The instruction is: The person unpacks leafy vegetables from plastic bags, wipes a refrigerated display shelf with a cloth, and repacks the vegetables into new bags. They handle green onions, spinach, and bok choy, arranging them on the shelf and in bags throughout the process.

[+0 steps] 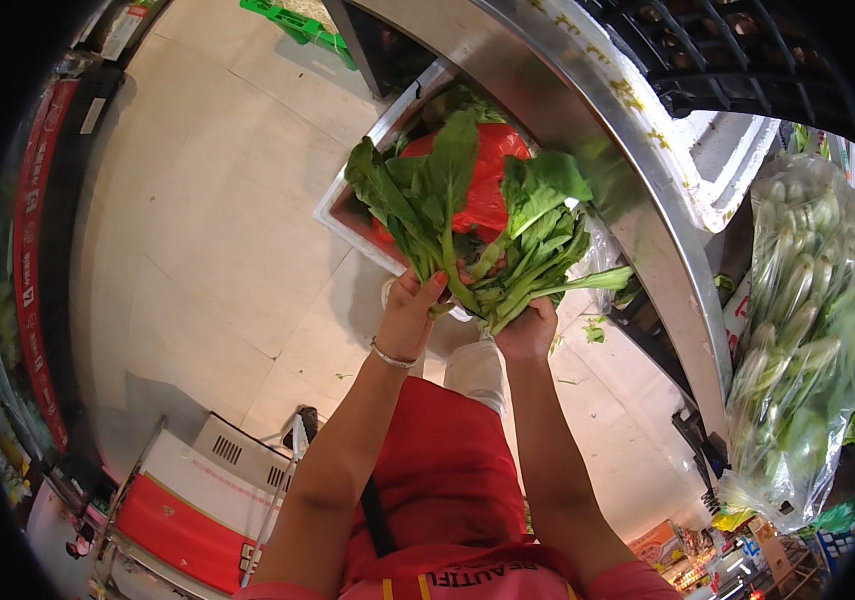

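Note:
My left hand (411,309) pinches the stem ends of a few leafy green stalks (448,180), their broad leaves fanning away from me. A thicker bunch of leafy greens (540,251) rests in my right hand (529,330), the fingers mostly hidden beneath it. Both hands are close together, and the stems meet between them. Just beyond, a foam box (337,196) sits partly covered by the greens. Inside it is a red plastic bag (495,161), with more green leaves (476,105) at its far end.
A stainless steel counter edge (667,217) curves along the right. On that side are a bagged heap of pale-stemmed vegetables (795,300), a white foam tray (727,161) and a black plastic crate (735,52). A red-and-white cabinet (187,517) stands lower left; leaf scraps (594,330) lie on the tiles.

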Demonstrator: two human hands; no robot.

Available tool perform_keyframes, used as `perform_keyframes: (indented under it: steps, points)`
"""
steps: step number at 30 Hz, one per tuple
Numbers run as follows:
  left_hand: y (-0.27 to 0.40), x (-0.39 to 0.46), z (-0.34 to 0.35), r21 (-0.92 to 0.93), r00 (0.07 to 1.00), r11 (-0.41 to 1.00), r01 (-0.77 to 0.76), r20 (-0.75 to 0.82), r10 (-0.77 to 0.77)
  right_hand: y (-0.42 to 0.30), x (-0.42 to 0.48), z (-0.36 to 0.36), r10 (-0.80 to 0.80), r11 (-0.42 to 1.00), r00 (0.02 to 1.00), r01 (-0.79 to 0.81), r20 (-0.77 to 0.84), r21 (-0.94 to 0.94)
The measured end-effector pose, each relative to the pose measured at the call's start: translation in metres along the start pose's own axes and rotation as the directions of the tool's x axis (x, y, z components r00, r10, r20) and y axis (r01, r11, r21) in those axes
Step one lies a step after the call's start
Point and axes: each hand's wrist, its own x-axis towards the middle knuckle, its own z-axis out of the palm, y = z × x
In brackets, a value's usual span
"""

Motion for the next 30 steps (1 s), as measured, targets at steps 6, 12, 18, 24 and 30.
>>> perform_keyframes:
  steps: [6, 12, 18, 24, 30]
  points:
    - [0.017, -0.001, 0.005, -0.144, 0.988, 0.983, -0.118, 0.079, 0.130, -0.004, 0.004, -0.020, -0.072, 0.996, 0.997, 0.072, 0.010, -0.045]
    - [0.033, 0.001, 0.003, -0.250, 0.893, 0.959, -0.134, 0.388, 0.226, -0.011, 0.000, -0.010, 0.007, 0.999, 0.996, -0.004, 0.092, -0.033]
    - [0.045, -0.004, 0.016, -0.609, 0.873, 0.778, 0.154, 0.452, 0.182, -0.009, 0.004, -0.003, 0.024, 0.999, 0.996, -0.020, 0.091, -0.044]
    - [0.047, -0.007, 0.025, -0.629, 0.829, 0.741, 0.236, 0.528, 0.184, -0.010, 0.001, -0.002, 0.042, 0.998, 0.998, -0.041, 0.044, -0.037]
    - [0.048, -0.013, 0.032, -0.489, 0.759, 0.859, 0.154, 0.615, 0.214, -0.011, -0.003, -0.004, 0.013, 0.996, 0.999, -0.010, 0.030, -0.088]
